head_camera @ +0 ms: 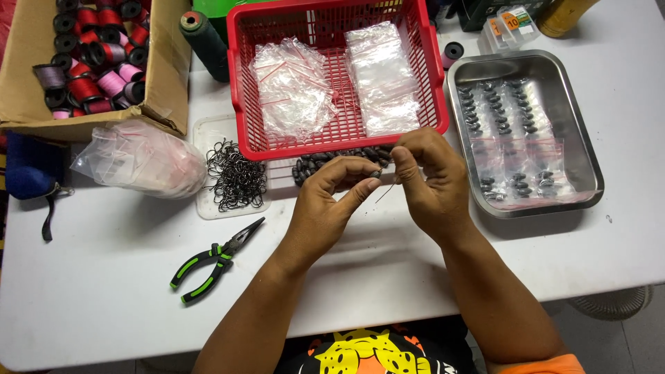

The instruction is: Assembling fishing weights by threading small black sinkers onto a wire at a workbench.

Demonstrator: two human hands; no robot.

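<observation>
Above the middle of the white table [104,291], just in front of the red basket [429,76], a small dark sinker [376,172] is pinched between the fingertips of the left hand [325,204] and the right hand [429,180]. A thin wire hook [388,192] is seen hanging below the pinch, though which fingers grip it cannot be told. Both hands are curled closed around these small pieces. Just behind them a heap of dark sinkers [332,163] is spread along the basket's front edge. Clear plastic bags [294,83] are laid inside the basket. To the left, a pile of hooks [235,173] is kept on a clear tray, and green-handled pliers [215,260] are left flat, well apart from the hands. To the right, filled bags are held in a steel tray [589,152].
</observation>
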